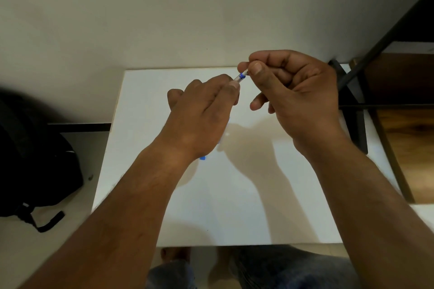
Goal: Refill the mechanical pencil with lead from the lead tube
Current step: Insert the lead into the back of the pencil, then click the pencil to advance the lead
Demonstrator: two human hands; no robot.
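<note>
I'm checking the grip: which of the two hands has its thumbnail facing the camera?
The right hand: its thumb is on top, pinching the blue-banded piece, nail toward us. The left hand shows only its back.

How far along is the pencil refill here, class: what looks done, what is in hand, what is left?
Done: both hands are off the white table and meet on a slim clear piece with a blue band. In hand: the left hand holds one end, the right hand pinches the other; pencil or lead tube cannot be told. A small blue piece lies under the left wrist. Left: no lead shows, so loading and closing seemingly remain.
</note>
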